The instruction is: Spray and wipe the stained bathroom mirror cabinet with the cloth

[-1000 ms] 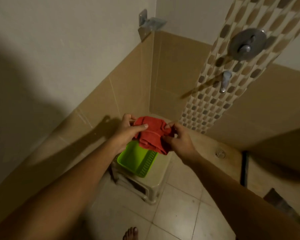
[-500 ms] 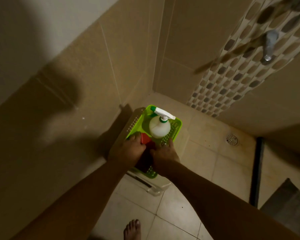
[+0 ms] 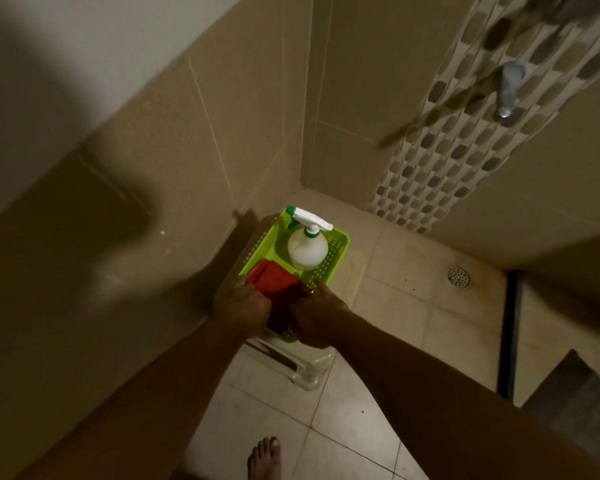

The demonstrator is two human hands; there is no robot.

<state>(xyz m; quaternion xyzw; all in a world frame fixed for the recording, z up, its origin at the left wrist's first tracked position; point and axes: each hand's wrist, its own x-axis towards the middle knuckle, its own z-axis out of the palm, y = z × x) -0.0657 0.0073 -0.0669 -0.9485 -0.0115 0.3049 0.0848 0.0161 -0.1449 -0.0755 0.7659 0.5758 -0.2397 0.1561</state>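
Head view: my left hand [image 3: 246,308] and right hand [image 3: 317,318] are both at the near end of a green basket [image 3: 340,244], on the red cloth [image 3: 274,282] lying folded inside it. Fingers of both hands bend down onto the cloth; the backs of my hands hide whether they pinch it, so I cannot tell. A white spray bottle [image 3: 307,249] stands upright at the basket's far end, just beside the cloth. The basket rests on a pale stool [image 3: 309,374] in the tiled corner. My bare foot [image 3: 264,457] is on the floor.
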